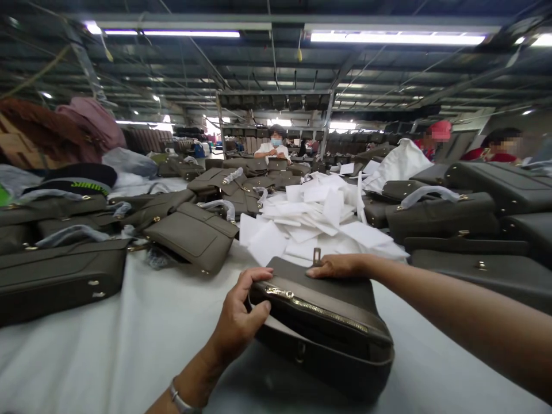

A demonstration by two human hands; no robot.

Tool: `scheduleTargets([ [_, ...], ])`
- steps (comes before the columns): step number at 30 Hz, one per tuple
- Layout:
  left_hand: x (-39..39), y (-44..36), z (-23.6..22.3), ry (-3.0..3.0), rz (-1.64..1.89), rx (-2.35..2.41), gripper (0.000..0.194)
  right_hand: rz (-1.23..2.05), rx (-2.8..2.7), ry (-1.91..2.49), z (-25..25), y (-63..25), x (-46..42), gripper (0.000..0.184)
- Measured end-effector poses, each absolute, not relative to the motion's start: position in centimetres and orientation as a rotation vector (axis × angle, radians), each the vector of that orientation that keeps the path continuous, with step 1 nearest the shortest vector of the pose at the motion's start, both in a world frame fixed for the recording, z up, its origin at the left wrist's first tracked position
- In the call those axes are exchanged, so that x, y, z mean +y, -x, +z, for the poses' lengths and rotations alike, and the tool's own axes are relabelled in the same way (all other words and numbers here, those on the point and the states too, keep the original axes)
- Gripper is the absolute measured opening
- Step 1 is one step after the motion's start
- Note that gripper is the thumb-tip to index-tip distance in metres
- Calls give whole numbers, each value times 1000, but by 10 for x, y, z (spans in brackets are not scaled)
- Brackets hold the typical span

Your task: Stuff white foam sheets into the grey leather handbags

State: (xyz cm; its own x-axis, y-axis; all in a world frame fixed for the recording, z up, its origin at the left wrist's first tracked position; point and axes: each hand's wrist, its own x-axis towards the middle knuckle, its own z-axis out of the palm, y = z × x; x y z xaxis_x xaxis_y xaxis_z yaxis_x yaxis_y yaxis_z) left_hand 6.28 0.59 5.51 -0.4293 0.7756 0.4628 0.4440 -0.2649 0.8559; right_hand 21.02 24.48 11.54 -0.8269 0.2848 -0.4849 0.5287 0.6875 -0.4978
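Observation:
A dark olive handbag [328, 368] lies before me on the white-covered table, its flap folded back away from me. A gold zip runs along the divider inside and looks closed. My left hand [239, 313] grips the bag's left top corner beside the zip pull, thumb on the near side and fingers over the far side. On the raised flap, my right hand [334, 266] pinches the edge close to a small metal clasp plate [317, 256]. Its fingertips are partly hidden under the flap. Part of the bag's interior is in shadow.
White foam sheets [302, 213] are heaped just beyond the bag. Similar handbags [194, 233] crowd the left, and more handbags [444, 215] stand stacked at right. A dark cap [77, 178] lies far left. Co-workers, one masked person [273, 150] among them, are farther back.

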Motion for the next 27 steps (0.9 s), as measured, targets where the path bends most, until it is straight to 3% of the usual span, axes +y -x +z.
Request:
scheduleTargets([
  [4, 18, -61, 53, -1393, 1757, 1708, 33, -612, 2633, -744, 81, -209, 239, 65],
  [9, 17, -61, 53, -1476, 1760, 1775, 29, -131, 2965, -862, 133, -217, 221, 38],
  [11, 15, -60, 54, -1514, 1756, 1781, 25, -172, 3128, -778, 160, -219, 205, 29],
  [15, 13, -60, 56, -1607, 1786, 1797, 22, -637, 3155, -338, 174, -212, 163, 25],
  [19, 12, -60, 55, -1713, 1836, 1815, 22, -401, 3104, -102, 149, -195, 137, 29],
  [22, 12, -58, 54, -1797, 1820, 1829, 20, -388, 3036, -225, 139, -187, 136, 17],
  [27, 14, -43, 73, -1934, 1370, 1991, 19, -194, 3018, -253, 148, -179, 142, 33],
])
